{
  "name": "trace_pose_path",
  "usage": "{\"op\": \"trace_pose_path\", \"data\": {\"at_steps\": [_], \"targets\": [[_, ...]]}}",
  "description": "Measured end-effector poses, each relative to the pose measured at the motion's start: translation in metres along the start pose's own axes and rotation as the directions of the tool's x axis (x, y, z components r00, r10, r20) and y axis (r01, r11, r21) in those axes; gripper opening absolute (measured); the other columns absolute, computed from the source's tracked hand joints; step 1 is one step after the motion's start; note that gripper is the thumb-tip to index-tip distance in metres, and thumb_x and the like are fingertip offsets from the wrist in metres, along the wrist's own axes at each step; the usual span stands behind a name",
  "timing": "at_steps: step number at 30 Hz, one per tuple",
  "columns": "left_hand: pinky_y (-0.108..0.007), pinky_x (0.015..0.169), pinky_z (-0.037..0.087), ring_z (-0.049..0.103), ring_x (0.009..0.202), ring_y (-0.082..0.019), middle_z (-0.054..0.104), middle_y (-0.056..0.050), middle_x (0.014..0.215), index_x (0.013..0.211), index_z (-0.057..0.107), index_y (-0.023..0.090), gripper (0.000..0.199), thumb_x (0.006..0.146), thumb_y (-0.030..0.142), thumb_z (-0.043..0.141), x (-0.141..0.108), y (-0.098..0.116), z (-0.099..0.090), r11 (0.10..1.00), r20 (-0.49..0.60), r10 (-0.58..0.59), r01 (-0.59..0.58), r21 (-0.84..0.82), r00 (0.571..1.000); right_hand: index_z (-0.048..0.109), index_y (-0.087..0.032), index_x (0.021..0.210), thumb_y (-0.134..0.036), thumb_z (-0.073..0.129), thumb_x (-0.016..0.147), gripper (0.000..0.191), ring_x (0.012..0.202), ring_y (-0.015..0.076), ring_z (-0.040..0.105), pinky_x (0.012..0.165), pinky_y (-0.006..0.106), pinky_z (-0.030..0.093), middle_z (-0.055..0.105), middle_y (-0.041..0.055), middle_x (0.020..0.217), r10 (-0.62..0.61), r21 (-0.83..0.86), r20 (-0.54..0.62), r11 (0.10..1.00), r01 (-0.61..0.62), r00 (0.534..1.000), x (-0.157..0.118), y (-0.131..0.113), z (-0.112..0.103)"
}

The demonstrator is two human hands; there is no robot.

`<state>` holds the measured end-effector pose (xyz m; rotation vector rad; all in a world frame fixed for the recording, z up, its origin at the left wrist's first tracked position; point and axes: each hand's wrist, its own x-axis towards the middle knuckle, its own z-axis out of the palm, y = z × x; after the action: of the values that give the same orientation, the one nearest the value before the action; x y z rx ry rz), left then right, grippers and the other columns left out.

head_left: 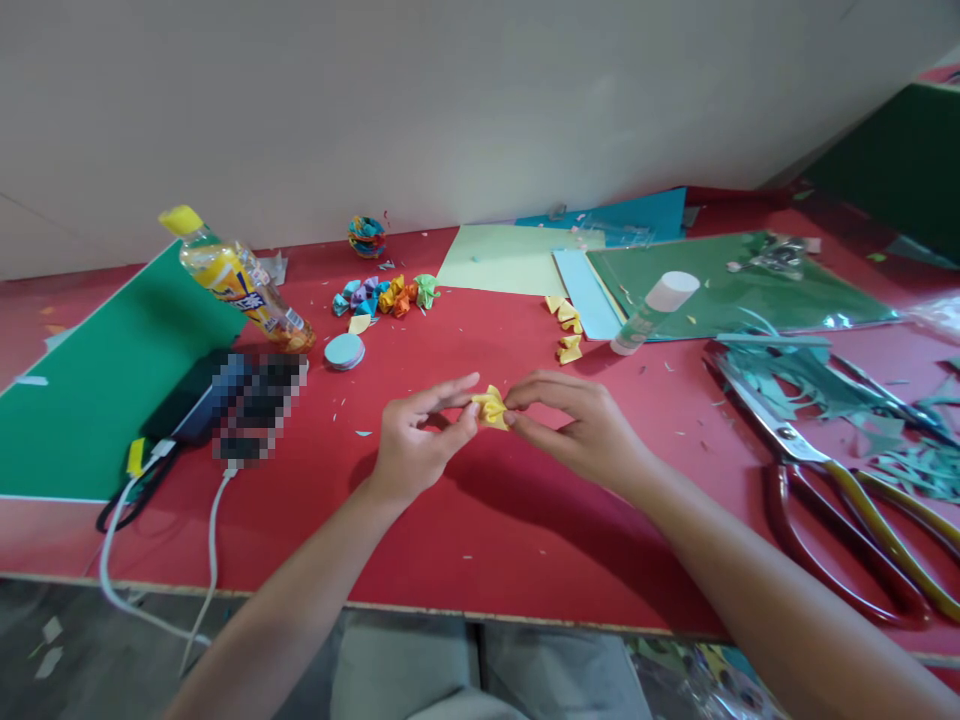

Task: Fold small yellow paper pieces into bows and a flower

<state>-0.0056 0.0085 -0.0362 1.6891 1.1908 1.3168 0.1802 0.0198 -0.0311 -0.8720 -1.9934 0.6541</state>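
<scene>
A small folded yellow paper piece (492,408) is held above the red table between both hands. My left hand (424,432) pinches its left edge with the thumb, the index finger stretched out above. From the other side, the thumb and fingertips of my right hand (574,420) close on its right edge. Beyond the hands lie several similar yellow folded pieces (568,348). A glue stick (654,312) with a white cap stands tilted in the view to their right. At the back left, a row of crumpled coloured paper pieces (386,296) sits behind a stack of round paper discs (345,351).
A drink bottle (244,285), a black power bank (196,395) and a cabled phone (264,405) occupy the left. Large red-handled scissors (806,450) lie at the right by teal paper scraps (922,470). Green sheets (720,285) lie behind. The table's front edge (525,622) is near my lap.
</scene>
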Motion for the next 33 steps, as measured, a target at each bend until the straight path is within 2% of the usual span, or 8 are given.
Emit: {"op": "trace_pose_path", "data": {"at_steps": [6,16,20,24,27,33], "targets": [[-0.016,0.044,0.053,0.067,0.062,-0.014,0.072,-0.005,0.075,0.086,0.070,0.017,0.021,0.065,0.023,0.071,0.0040,0.0031,0.0001,0.976,0.016,-0.156,0.157,-0.154,0.988,0.061,-0.018,0.083,-0.018,0.055,0.081,0.006,0.072,0.0121,0.057,0.067,0.024,0.045,0.061,0.0033,0.079,-0.029,-0.011,0.011,1.000,0.029,1.000,-0.0011,0.0000,0.0000],[-0.018,0.049,0.054,0.065,0.059,-0.012,0.071,-0.003,0.071,0.073,0.069,0.015,0.017,0.059,0.024,0.075,0.0073,0.0060,-0.0004,0.918,0.080,-0.289,0.300,-0.259,0.954,0.061,-0.018,0.085,-0.018,0.054,0.082,0.007,0.077,0.0131,0.058,0.071,0.024,0.046,0.063,0.0048,0.082,-0.090,-0.042,0.057,0.995,0.092,0.994,0.0004,0.0014,-0.0024],[-0.017,0.049,0.052,0.063,0.059,-0.011,0.068,-0.001,0.068,0.069,0.066,0.015,0.019,0.057,0.023,0.077,0.0079,0.0074,0.0001,0.900,0.114,-0.305,0.325,-0.289,0.946,0.060,-0.019,0.086,-0.018,0.054,0.083,0.008,0.079,0.0139,0.057,0.072,0.026,0.046,0.063,0.0052,0.083,-0.107,-0.051,0.072,0.993,0.111,0.992,0.0005,0.0025,-0.0031],[-0.019,0.052,0.050,0.058,0.057,-0.008,0.065,-0.001,0.071,0.074,0.065,0.015,0.021,0.058,0.024,0.076,0.0092,0.0061,-0.0011,0.882,0.235,-0.304,0.366,-0.296,0.923,0.060,-0.019,0.086,-0.016,0.053,0.083,0.009,0.078,0.0140,0.056,0.071,0.026,0.046,0.064,0.0052,0.083,-0.145,-0.052,0.097,0.987,0.150,0.985,-0.0001,0.0038,-0.0043],[-0.019,0.057,0.047,0.056,0.063,-0.009,0.063,0.000,0.072,0.077,0.064,0.016,0.022,0.059,0.022,0.075,0.0102,0.0043,-0.0021,0.894,0.302,-0.267,0.352,-0.276,0.915,0.061,-0.019,0.085,-0.013,0.051,0.083,0.012,0.077,0.0143,0.055,0.069,0.026,0.046,0.064,0.0054,0.082,-0.168,-0.050,0.121,0.983,0.175,0.978,0.0001,0.0037,-0.0055],[-0.018,0.059,0.042,0.052,0.063,-0.007,0.061,0.002,0.069,0.072,0.062,0.016,0.022,0.056,0.018,0.077,0.0097,0.0048,-0.0014,0.917,0.338,-0.216,0.309,-0.253,0.916,0.061,-0.019,0.082,-0.009,0.049,0.083,0.016,0.073,0.0136,0.056,0.069,0.027,0.046,0.063,0.0051,0.080,-0.184,-0.028,0.143,0.981,0.190,0.972,0.0014,0.0019,-0.0053]]}}
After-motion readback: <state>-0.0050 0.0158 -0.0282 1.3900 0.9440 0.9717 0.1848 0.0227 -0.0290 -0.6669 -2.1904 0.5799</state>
